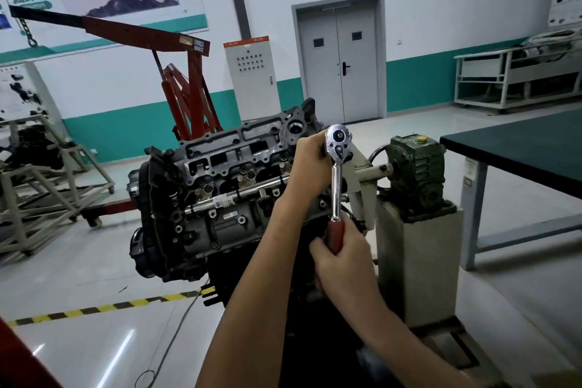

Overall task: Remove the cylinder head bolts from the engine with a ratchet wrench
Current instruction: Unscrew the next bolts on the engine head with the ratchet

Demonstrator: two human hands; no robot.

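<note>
A grey engine (201,198) hangs on a stand, its open cylinder head (239,154) tilted toward me. A chrome ratchet wrench (337,173) with a red handle stands almost upright over the head's right end. My right hand (341,258) grips the red handle at the bottom. My left hand (310,164) is curled around the ratchet's head from behind, at the top. The socket and any bolt beneath it are hidden by my left hand.
The engine stand's green gearbox (415,173) sits on a grey pedestal (419,261) to the right. A dark-topped workbench (519,148) stands at far right. A red engine hoist (185,85) is behind the engine. Yellow-black floor tape (104,305) runs at lower left.
</note>
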